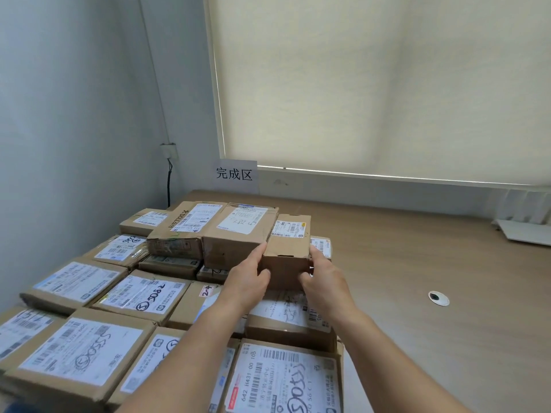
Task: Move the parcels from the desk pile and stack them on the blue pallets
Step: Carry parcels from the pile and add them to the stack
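Your left hand (247, 277) and right hand (326, 278) clamp a small parcel (287, 244).
Wooden desk (417, 263) beneath the pile (119, 293); drawn blind (387, 84) behind.

Your left hand (249, 275) and right hand (325, 275) cover the lower corners of the small box (287, 248), so you cannot tell what it rests on. The pile of parcels (143, 296) is cut off at the lower left and bottom edges, the white object (527, 231) at the right edge. Most print on the labels (80, 350) is too small to read.
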Action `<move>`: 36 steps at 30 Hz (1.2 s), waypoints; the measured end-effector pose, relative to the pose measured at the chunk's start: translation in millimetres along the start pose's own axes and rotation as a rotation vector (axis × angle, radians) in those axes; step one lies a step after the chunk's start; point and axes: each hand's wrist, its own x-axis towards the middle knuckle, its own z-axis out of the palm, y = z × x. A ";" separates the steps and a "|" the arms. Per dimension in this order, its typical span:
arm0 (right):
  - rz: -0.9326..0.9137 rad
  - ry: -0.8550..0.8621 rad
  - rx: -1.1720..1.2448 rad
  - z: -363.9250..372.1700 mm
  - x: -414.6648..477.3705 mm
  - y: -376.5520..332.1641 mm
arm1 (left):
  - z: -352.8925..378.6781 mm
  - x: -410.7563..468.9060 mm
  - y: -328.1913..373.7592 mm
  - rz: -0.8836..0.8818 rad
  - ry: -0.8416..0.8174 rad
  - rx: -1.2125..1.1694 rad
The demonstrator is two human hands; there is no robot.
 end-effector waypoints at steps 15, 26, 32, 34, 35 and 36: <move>-0.095 0.174 -0.245 -44.4 -35.3 17.0 | -2.6 -27.9 22.2 0.189 0.217 0.223; -0.239 0.419 -0.346 -102.7 -110.9 67.4 | 68.5 -99.9 89.6 0.392 0.271 0.286; -0.247 0.455 -0.487 -141.2 -182.4 130.7 | 154.2 -166.4 126.5 0.442 0.185 0.315; -0.221 0.452 -0.509 -156.1 -205.8 151.0 | 183.7 -188.0 139.3 0.431 0.116 0.343; -0.208 0.454 -0.516 -164.5 -216.7 160.9 | 196.6 -197.9 146.4 0.440 0.099 0.354; -0.197 0.459 -0.521 -172.7 -226.9 170.3 | 208.3 -206.6 153.1 0.452 0.100 0.352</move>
